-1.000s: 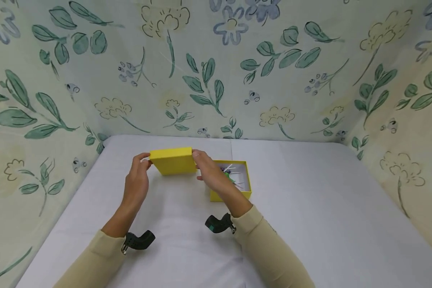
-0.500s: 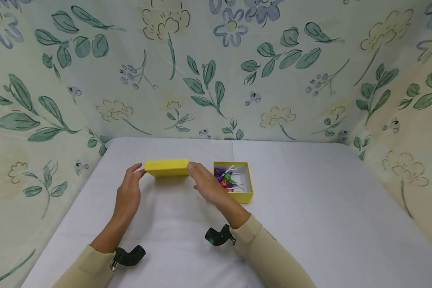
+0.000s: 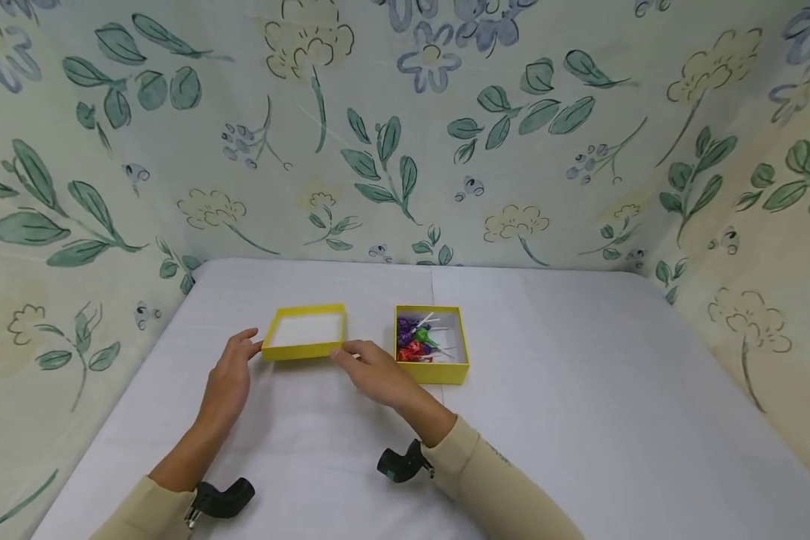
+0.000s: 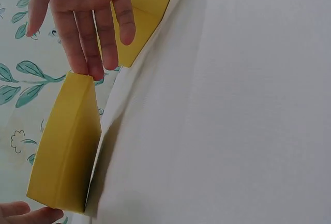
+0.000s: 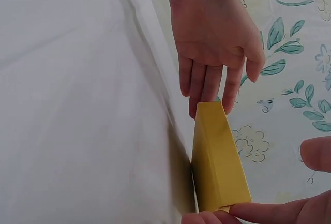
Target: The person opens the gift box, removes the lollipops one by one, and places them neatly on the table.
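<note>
Lid (image 3: 304,332) is off and lies upside down on the bench (image 3: 580,390), white inside facing up, between your two hands. Your left hand (image 3: 230,375) has straight fingers touching the lid's left corner; your right hand (image 3: 373,373) has straight, relaxed fingers touching its right near corner. Neither hand grips it; the wrist views show fingertips just at the lid's side walls.

Box (image 3: 431,343) stands open just beyond and right of your right hand, close beside the lid but apart from it. Lollipops (image 3: 415,341) lie inside, sticks pointing various ways.

Judgement: the uncovering looks finished, with the lid set down flat. What is left is the contents, untouched so far.
</note>
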The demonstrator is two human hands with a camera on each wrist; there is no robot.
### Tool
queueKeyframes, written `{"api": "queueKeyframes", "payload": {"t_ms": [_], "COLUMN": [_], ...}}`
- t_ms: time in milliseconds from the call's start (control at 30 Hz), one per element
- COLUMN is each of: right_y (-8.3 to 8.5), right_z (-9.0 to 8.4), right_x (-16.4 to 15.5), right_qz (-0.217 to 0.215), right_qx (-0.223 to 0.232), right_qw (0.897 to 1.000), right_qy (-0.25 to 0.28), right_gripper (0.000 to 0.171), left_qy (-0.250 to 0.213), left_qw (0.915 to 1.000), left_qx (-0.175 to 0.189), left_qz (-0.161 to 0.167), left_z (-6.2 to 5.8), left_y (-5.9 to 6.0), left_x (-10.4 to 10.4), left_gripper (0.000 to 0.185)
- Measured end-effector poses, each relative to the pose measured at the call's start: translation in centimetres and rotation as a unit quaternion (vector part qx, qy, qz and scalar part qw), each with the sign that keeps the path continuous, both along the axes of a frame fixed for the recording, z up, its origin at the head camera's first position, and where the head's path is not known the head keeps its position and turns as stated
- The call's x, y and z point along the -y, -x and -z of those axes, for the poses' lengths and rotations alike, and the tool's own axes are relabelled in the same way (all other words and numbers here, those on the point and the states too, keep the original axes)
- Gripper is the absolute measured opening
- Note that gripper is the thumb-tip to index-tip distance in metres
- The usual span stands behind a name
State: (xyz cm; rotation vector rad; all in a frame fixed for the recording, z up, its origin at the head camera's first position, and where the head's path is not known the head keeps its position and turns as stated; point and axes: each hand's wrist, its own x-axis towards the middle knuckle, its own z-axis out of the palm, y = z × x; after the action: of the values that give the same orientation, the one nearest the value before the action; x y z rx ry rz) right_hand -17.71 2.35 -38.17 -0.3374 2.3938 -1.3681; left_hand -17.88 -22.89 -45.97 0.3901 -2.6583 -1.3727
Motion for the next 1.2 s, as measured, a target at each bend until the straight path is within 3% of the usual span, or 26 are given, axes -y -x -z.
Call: {"api": "queueKeyframes", "payload": {"t_ms": [133, 200, 367, 567, 800, 1033, 1067, 1200], "right_y": [0.2, 0.2, 0.2, 0.6, 0.9, 0.2, 0.2, 0.0], "right_z": [0.7, 0.9, 1.4, 1.6, 1.5, -0.2, -0.5, -1.4], "right_x": [0.4, 0.6, 0.6, 0.5, -0.1, -1.6, -1.8, -3.0], "right_qz": [-0.009, -0.009, -0.015, -0.052, -0.058, -0.064, -0.065, -0.068], "right_qx": [0.021, 0.029, 0.044, 0.045, 0.042, 0.033, 0.031, 0.021], "right_qw": [1.0, 1.0, 0.999, 0.997, 0.997, 0.997, 0.997, 0.997], "right_qy": [0.004, 0.003, -0.017, -0.026, -0.034, -0.013, -0.009, 0.01], "right_gripper": [0.06, 0.059, 0.055, 0.043, 0.051, 0.056, 0.057, 0.053], "left_qy": [-0.031, -0.033, -0.021, -0.012, -0.001, 0.019, 0.027, 0.017], "left_qw": [0.9986, 0.9979, 0.9973, 0.9962, 0.9961, 0.9993, 0.9996, 0.9991], "left_qx": [0.044, 0.055, 0.07, 0.086, 0.087, 0.033, 0.012, -0.039], "left_qz": [0.006, 0.008, -0.002, 0.004, 0.013, 0.006, 0.001, -0.003], "left_z": [-4.1, -5.2, -5.1, -4.5, -5.1, -6.4, -5.5, -6.0], "left_y": [-2.0, -2.6, -3.1, -3.1, -2.8, -2.2, -1.5, -1.0], "left_x": [-1.5, -2.0, -2.6, -2.4, -2.4, -2.8, -2.5, -3.2], "left_gripper": [0.063, 0.062, 0.062, 0.064, 0.064, 0.064, 0.064, 0.064]}}
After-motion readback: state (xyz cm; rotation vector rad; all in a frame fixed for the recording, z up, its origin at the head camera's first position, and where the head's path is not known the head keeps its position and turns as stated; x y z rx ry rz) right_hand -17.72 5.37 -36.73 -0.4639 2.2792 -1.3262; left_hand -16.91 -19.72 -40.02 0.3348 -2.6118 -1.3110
